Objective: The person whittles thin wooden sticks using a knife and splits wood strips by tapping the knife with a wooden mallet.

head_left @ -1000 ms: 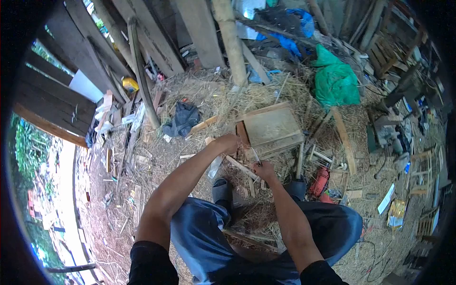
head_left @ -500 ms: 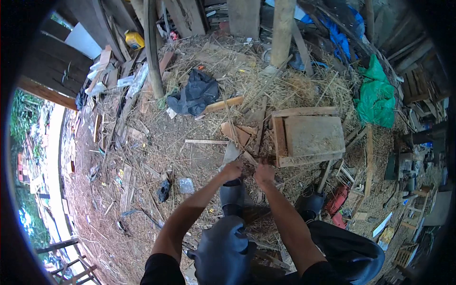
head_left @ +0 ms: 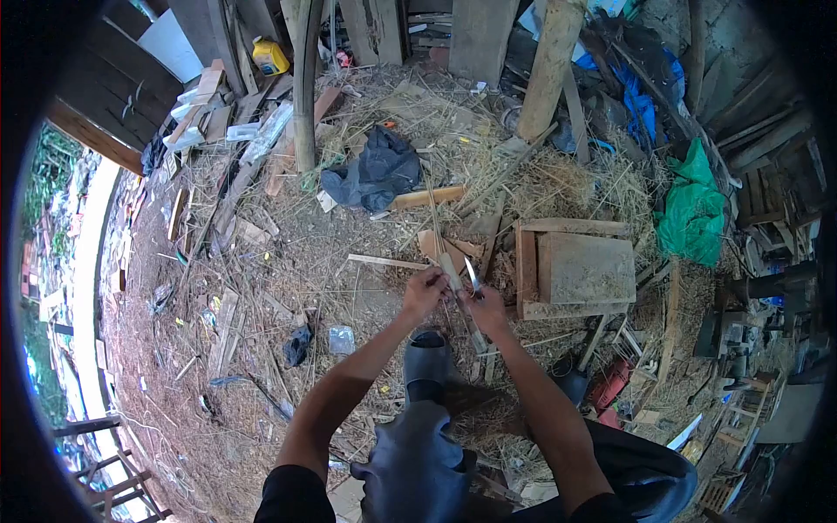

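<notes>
My right hand is closed round a knife, its bright blade pointing away from me. A long, thin wooden strip runs between my hands and slants down past the right one. My left hand is closed at the strip's left side, with its fingertips against it; the exact grip is small and hard to see. Below my hands is my dark boot. Just beyond them lies a flat brown piece, partly behind the strip.
A wooden box-like frame sits to the right. Black plastic and a short board lie ahead. Posts rise from the straw-littered ground. A green bag and red object are at right.
The knife blade now shows clearly, pointing away from me above my right hand. My hands have moved slightly up in the view, and the wooden strip now reaches below them. The whole view has shifted.
</notes>
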Demonstrator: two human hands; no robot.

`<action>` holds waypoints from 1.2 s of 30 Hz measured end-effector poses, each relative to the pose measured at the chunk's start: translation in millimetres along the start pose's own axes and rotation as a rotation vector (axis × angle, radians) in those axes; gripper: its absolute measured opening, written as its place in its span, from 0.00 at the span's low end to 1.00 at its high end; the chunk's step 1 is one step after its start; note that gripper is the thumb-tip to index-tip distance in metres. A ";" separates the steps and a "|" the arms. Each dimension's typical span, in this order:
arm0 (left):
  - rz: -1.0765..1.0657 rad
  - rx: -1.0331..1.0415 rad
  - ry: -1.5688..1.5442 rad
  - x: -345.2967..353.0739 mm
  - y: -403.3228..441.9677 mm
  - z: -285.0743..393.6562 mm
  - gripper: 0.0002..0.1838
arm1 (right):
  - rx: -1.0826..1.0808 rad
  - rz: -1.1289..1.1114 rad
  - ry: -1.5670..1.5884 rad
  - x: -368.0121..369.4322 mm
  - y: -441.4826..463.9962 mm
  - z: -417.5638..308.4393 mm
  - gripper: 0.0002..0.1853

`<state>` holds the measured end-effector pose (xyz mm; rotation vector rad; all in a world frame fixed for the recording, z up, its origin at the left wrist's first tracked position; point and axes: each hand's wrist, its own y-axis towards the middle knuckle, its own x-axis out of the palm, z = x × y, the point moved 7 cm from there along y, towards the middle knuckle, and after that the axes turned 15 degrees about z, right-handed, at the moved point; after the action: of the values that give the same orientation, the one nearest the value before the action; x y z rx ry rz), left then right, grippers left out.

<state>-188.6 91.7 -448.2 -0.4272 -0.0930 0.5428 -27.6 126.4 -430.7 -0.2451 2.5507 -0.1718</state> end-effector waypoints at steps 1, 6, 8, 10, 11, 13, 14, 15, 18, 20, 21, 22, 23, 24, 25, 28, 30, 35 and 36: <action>0.000 0.005 0.000 -1.7 -2.6 14.5 0.09 | -0.005 -0.036 0.067 -0.3 1.0 -12.2 0.19; 0.123 0.053 -0.167 -29.6 17.5 48.9 0.08 | -0.067 -0.169 -0.086 -5.9 -6.0 -44.8 0.18; 0.108 0.052 -0.181 -31.1 23.5 62.1 0.07 | -0.114 -0.112 -0.098 -19.2 -3.9 -50.7 0.17; 0.067 0.063 -0.169 -23.2 17.3 73.0 0.07 | -0.154 -0.083 -0.139 -32.5 -7.1 -81.4 0.19; 0.044 0.082 -0.161 -16.6 15.8 84.2 0.08 | -0.145 -0.068 -0.054 -31.0 -5.7 -80.6 0.20; -0.087 0.101 -0.149 5.8 0.9 100.8 0.08 | -0.159 -0.005 -0.003 -50.5 -6.4 -93.8 0.20; -0.176 0.105 -0.131 22.1 -9.9 106.8 0.08 | -0.177 0.028 -0.036 -67.8 -12.1 -109.3 0.20; -0.232 0.112 -0.127 35.6 -17.4 115.6 0.08 | -0.160 0.082 -0.045 -79.9 -12.5 -111.1 0.20; -0.309 0.126 0.005 56.1 -32.6 151.6 0.10 | -0.318 0.252 0.162 -118.2 -19.0 -129.3 0.21; -0.444 0.093 0.078 80.2 -47.9 183.6 0.12 | -0.283 0.246 0.189 -143.1 -18.8 -131.0 0.22; -0.463 0.113 0.083 93.1 -58.6 204.3 0.12 | -0.292 0.273 0.190 -160.6 -20.2 -133.3 0.22; -0.506 0.131 0.206 105.3 -71.8 219.7 0.12 | -0.270 0.343 0.165 -180.7 -23.0 -131.4 0.22; -0.540 0.146 0.328 115.9 -81.9 231.3 0.12 | -0.247 0.407 0.141 -199.1 -27.0 -128.9 0.22; -0.547 0.167 0.457 126.0 -85.9 239.5 0.13 | -0.211 0.461 0.028 -214.6 -27.6 -117.6 0.21; -0.545 0.172 0.463 136.1 -90.0 246.5 0.13 | -0.213 0.534 0.121 -229.8 -28.5 -102.2 0.21; -0.769 0.512 0.702 162.0 -94.1 226.5 0.16 | 0.021 0.594 0.020 -274.5 -37.9 -59.3 0.22; -0.868 0.815 0.915 168.8 -121.9 211.1 0.16 | 0.085 0.545 -0.160 -298.5 -40.0 -43.1 0.18; -0.858 0.809 1.513 137.5 -112.8 172.4 0.12 | 0.084 0.611 -0.178 -317.9 -20.5 -7.2 0.16; -0.824 0.687 1.664 122.7 -96.9 172.4 0.14 | 0.077 0.595 -0.174 -313.9 -10.1 -2.4 0.16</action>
<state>-71.1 144.3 -254.3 -0.0290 1.4244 -0.7011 230.8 182.8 -261.4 0.5045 2.3234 -0.0165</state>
